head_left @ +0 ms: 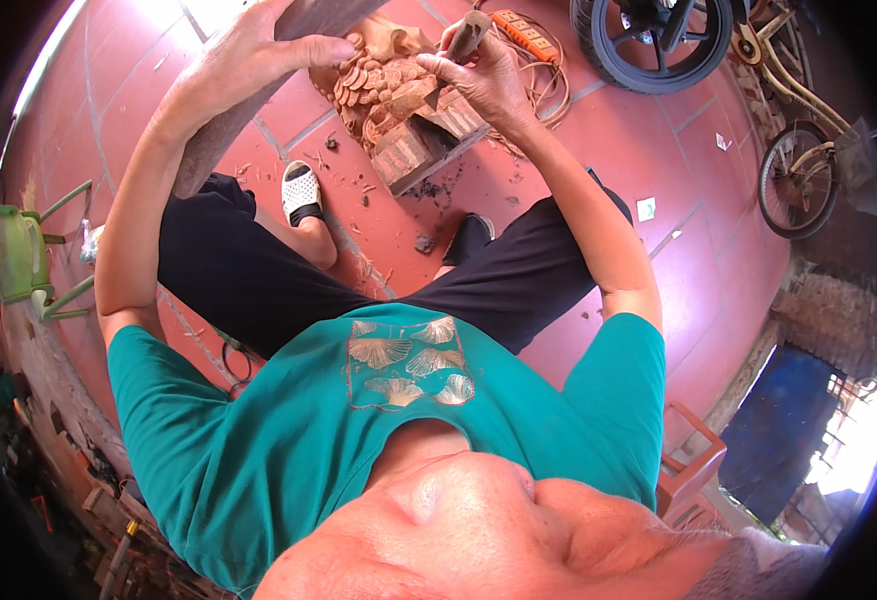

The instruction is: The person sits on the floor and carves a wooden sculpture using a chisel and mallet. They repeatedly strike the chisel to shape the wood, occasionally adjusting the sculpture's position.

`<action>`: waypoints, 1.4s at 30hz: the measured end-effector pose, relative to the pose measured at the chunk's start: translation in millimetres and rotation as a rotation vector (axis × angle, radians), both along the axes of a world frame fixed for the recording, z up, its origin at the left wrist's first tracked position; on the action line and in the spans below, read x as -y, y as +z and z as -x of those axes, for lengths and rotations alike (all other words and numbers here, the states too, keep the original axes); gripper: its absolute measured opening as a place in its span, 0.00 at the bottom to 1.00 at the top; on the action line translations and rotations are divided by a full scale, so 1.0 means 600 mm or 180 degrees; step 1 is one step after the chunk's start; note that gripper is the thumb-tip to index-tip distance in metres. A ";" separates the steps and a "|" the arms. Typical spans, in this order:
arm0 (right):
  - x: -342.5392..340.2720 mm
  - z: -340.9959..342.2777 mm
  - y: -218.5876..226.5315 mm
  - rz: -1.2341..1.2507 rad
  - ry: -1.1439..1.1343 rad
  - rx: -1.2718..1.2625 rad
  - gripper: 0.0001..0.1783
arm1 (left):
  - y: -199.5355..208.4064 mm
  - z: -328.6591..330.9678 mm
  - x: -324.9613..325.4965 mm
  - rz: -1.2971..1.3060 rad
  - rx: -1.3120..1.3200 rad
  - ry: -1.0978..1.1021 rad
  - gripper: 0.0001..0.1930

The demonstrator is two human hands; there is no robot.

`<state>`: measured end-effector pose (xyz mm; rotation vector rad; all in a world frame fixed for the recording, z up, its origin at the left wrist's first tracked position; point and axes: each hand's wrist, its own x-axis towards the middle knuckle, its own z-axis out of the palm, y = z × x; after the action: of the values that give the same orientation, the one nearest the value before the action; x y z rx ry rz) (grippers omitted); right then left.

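In front of my feet on the red tiled floor lies a carved wooden piece [384, 95] covered in round coin-like shapes, with a squared block at its near end. Above its right side my right hand [489, 85] is closed round a short wooden-handled tool [470, 36]; the tool's working end is hidden. My left hand [234, 65] is raised over a long thick wooden bar [221, 140], its thumb stretched across the bar and spread from the index finger. The other fingers are cut off by the top edge. Whether the palm presses on the bar is unclear.
Beyond the carving lie an orange power strip [526, 36] and its coiled cable [555, 100]. A motorbike wheel [649, 50] stands at the far right, a bicycle wheel [799, 180] farther right. A green plastic chair [21, 255] is at the left. Wood chips and dark bits litter the floor.
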<state>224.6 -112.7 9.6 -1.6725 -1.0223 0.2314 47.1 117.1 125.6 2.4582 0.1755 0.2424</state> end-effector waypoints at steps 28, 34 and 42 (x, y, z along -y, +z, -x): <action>0.015 -0.046 -0.032 -0.0117 -0.0082 -0.0650 0.10 | 0.005 0.016 0.002 -0.0058 -0.0237 0.0173 0.41; 0.015 -0.042 -0.013 -0.0037 -0.0184 0.0209 0.15 | 0.012 0.021 -0.005 -0.0032 -0.0361 0.0281 0.42; 0.004 -0.025 -0.023 -0.0241 0.0202 -0.0939 0.09 | 0.006 0.019 0.001 -0.0135 -0.0113 0.0160 0.43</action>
<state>239.6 -114.8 -4.2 -1.4866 -0.8512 0.4612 35.9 116.7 129.0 2.5036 0.2500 0.2263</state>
